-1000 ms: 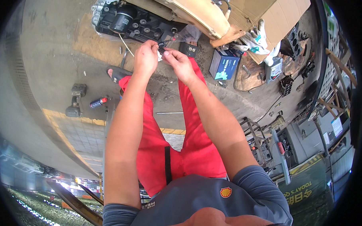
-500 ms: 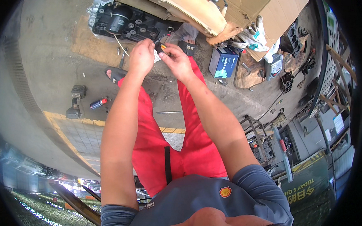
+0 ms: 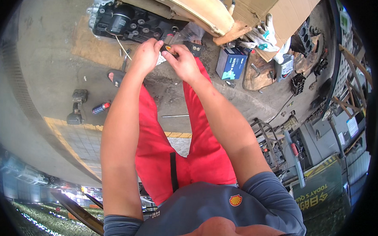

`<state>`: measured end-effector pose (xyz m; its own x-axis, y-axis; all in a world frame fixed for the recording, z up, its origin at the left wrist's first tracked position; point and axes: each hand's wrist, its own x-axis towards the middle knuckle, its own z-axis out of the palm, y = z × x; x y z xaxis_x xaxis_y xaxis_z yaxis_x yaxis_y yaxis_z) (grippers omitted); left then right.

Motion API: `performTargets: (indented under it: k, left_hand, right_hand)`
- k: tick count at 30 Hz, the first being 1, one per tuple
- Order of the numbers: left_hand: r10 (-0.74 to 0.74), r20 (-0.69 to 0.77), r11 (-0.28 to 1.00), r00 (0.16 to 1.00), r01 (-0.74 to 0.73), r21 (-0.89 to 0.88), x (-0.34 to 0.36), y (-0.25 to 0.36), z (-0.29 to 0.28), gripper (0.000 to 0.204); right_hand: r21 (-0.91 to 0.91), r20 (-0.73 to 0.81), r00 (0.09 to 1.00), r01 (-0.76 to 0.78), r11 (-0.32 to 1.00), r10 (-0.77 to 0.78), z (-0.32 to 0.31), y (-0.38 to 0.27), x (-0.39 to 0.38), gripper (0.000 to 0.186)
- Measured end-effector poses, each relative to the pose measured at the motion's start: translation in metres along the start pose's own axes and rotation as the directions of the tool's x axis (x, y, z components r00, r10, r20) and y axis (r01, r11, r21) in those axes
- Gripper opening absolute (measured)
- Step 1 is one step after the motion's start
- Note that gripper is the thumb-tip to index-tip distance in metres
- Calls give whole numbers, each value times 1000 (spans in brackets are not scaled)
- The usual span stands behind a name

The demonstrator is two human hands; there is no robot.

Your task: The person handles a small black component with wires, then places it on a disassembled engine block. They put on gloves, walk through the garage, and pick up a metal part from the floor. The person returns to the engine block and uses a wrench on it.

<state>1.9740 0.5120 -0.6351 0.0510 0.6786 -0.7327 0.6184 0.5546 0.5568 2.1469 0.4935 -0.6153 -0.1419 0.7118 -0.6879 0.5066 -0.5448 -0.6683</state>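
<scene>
My left hand and my right hand meet just in front of the dark engine assembly, both closed on a small black-and-orange object, mostly covered by fingers. My right thumb lies across it. A crumpled white piece of paper or cloth shows below the object, between my hands. Above them are a black cylindrical filter, a clear plastic bag and a long tan cover. A thin pale rod slants down from the engine, left of my left hand.
Cardboard lies under the engine. Rightward are a blue box, white gloves, a grey jug and metal parts. On the left floor lie a cordless tool and spray can. My red-trousered legs are below.
Both hands have shifted slightly left and up. My right fingers have curled further round the object, whose orange part has come into sight since a second ago.
</scene>
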Motion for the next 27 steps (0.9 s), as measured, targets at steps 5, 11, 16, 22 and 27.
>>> performTargets:
  k: [5,11,16,22,27]
  left_hand:
    - [-20,20,1000,1000,20,1,-5,-5,2,47]
    - [-93,140,996,986,91,19,4,-2,-13,48]
    - [-98,181,986,979,120,-116,10,-9,-10,47]
    - [-47,95,997,994,52,-49,0,-1,3,46]
    - [-41,105,998,994,47,-50,-5,-18,10,50]
  right_hand:
    - [-79,-49,999,10,997,-14,6,7,4,41]
    - [40,60,987,-153,987,150,3,5,9,42]
    - [169,16,999,-39,985,37,10,20,6,45]
    - [-93,20,998,68,993,-66,0,20,9,44]
    - [-198,62,998,-18,980,31,-3,12,13,36]
